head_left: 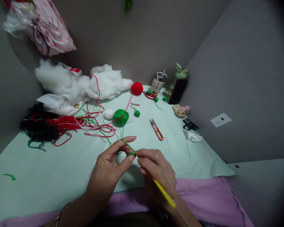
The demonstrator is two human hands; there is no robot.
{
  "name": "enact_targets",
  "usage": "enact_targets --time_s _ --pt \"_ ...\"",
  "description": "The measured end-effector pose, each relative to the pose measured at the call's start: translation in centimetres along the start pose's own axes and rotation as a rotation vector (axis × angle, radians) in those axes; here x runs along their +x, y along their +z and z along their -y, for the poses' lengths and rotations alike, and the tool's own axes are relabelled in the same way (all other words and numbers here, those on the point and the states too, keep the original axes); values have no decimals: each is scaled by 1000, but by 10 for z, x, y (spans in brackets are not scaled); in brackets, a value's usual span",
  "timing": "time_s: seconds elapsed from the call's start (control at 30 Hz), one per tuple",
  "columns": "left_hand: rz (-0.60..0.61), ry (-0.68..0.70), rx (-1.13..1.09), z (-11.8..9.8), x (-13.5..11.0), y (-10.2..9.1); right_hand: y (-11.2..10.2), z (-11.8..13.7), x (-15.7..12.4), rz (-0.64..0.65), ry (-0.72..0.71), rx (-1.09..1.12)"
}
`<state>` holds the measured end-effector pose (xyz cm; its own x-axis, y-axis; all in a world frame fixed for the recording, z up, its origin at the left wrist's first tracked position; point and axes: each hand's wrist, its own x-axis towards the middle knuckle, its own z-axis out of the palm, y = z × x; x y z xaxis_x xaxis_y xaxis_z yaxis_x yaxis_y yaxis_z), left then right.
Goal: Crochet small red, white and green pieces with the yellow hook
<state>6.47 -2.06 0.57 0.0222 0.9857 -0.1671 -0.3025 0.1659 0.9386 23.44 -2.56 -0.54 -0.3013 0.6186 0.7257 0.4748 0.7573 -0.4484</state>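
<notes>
Between thumb and fingers, my left hand (109, 165) pinches a small piece of green crochet (131, 154). Over its raised index finger runs a strand of green yarn (122, 130), which leads back to the green yarn ball (121, 117). My right hand (157, 167) is closed around a crochet hook with a yellow handle (164, 193). The hook's tip meets the green piece, with the fingertips of both hands close together; the exact stitch is too small to make out.
Orange thread snips (156, 130) lie beyond my right hand. A red yarn ball (137, 88), white stuffing (106, 82), a pen cup (158, 82) and a phone (178, 91) stand at the back. Tangled red yarn (68, 123) and black yarn (39, 123) spread at left.
</notes>
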Motion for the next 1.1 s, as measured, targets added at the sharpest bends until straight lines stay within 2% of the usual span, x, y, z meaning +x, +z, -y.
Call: enact_targets --time_s 0.07,0.13,0.2,0.27,0.37,0.47,0.6,0.7,0.77,0.83,0.9,0.97,1.03,1.1 --pt "18 -48 -112 0 0 3 5 -2 -1 -14 -43 -99" --pt "102 -170 -274 0 2 3 7 -2 -2 -22 -39 -135" --pt "184 -298 -393 -1 5 1 5 -2 -1 -18 8 -76" --pt "205 -342 -424 -2 9 -4 1 -1 1 -66 119 106" --pt "164 -270 -377 -5 11 -8 -2 -1 5 -229 359 495" --pt "167 -204 -326 -5 8 -5 2 -3 9 -230 430 673" --pt "170 -173 -246 0 4 0 9 -3 10 -154 391 560" --pt "109 -166 -270 2 4 3 11 -2 5 -126 269 315" --pt "121 -227 -346 1 6 2 11 -1 1 -76 145 123" --pt "160 -318 -395 -1 9 0 9 -2 0 -81 133 110" --pt "175 -365 -388 -3 11 -5 7 -4 1 -166 274 282" --pt "154 -325 -351 -5 12 -8 5 -5 5 -256 434 517" --pt "152 -258 -287 -5 10 -9 6 -7 9 -266 511 694" --pt "171 -199 -214 -5 8 -8 9 -8 11 -218 516 743"
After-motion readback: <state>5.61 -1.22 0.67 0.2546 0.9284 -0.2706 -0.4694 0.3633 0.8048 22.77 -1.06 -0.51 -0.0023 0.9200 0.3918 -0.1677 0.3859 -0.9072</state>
